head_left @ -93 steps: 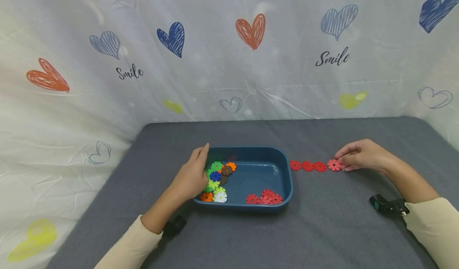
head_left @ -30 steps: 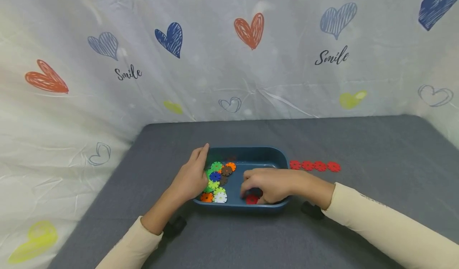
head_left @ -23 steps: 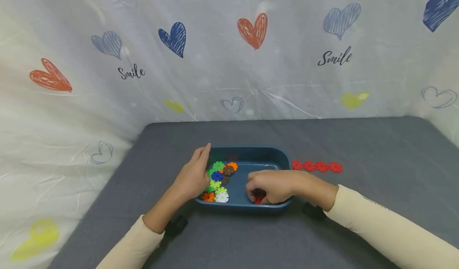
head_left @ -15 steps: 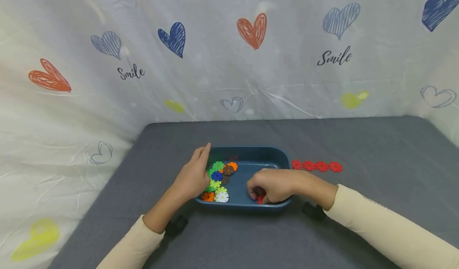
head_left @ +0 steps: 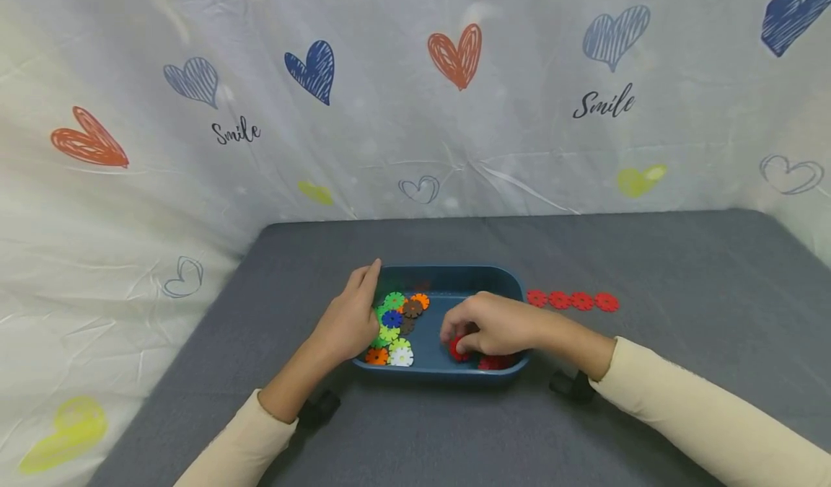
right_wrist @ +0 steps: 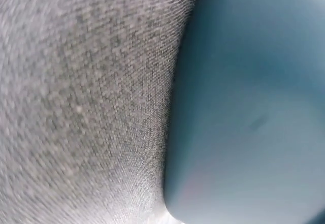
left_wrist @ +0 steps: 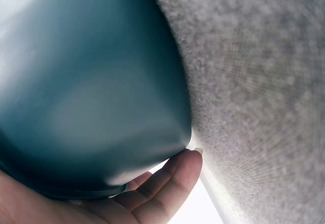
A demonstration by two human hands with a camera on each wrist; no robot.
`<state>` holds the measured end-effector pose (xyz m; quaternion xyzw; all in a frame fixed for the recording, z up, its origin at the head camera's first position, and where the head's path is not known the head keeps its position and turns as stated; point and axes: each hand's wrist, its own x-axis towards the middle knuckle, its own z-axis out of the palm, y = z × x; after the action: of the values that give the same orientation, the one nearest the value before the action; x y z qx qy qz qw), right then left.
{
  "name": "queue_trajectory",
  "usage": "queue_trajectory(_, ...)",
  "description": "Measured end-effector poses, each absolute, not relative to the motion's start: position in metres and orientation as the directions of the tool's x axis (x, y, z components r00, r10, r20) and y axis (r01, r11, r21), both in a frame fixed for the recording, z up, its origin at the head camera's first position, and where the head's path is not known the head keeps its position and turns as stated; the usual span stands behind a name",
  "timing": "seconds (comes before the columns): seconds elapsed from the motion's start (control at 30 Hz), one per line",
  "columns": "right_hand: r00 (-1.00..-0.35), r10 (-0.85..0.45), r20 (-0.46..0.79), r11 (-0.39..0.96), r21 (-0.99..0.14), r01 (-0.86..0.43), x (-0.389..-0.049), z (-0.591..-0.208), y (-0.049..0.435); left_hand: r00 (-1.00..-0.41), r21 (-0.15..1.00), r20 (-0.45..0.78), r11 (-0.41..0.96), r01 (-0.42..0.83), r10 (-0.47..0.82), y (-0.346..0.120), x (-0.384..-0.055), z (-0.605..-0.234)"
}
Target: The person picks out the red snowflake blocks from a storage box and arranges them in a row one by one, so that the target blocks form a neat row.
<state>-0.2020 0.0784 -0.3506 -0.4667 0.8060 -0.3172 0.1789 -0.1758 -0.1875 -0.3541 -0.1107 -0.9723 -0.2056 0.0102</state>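
Note:
A dark blue plastic tray (head_left: pixel 448 374) stands on the grey cloth. My left hand (head_left: pixel 347 321) grips its left end; the left wrist view shows fingers (left_wrist: pixel 172 183) against the outer wall. Over the tray's right half, my right hand (head_left: pixel 496 325) pinches a red notched disc (head_left: pixel 459 348) between thumb and fingers. More red discs (head_left: pixel 495 362) lie beneath that hand, partly hidden. At the left end are several green, orange, brown, blue and white discs, among them a white disc (head_left: pixel 401 356). Neither the right hand nor its disc shows in the right wrist view.
Right of the tray, several red discs form a row (head_left: pixel 571 300) on the cloth, its left end close to the rim. A white curtain (head_left: pixel 363 133) printed with hearts hangs behind the table (head_left: pixel 649 256).
My right hand has gone from the row's right end into the tray, leaving a red disc at that end. It has now lifted another red disc slightly. The left hand has stayed put.

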Motion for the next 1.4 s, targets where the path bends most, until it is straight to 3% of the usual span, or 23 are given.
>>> queue_trajectory(0.53,-0.697,-0.715,0.061,0.382,-0.801,-0.461,-0.199,-0.349,0.075,-0.974,0.399,0.057,0.889,0.223,0.218,-0.188,-0.176,-0.355)
queue_trajectory(0.77,-0.721,-0.693,0.022,0.364,-0.853,-0.375,-0.199,-0.345,0.075,-0.975,0.399,0.056,0.890,0.221,0.217,-0.189,-0.176,-0.354)
queue_trajectory(1.13,-0.684,-0.729,0.038,0.318,-0.866,-0.387,-0.203,-0.344,0.080,-0.974,0.406,0.051,0.886,0.224,0.223,-0.188,-0.175,-0.353)
queue_trajectory(1.4,-0.710,-0.705,0.000,0.307,-0.902,-0.305,-0.208,-0.339,0.083,-0.975,0.400,0.059,0.889,0.221,0.216,-0.189,-0.175,-0.354)
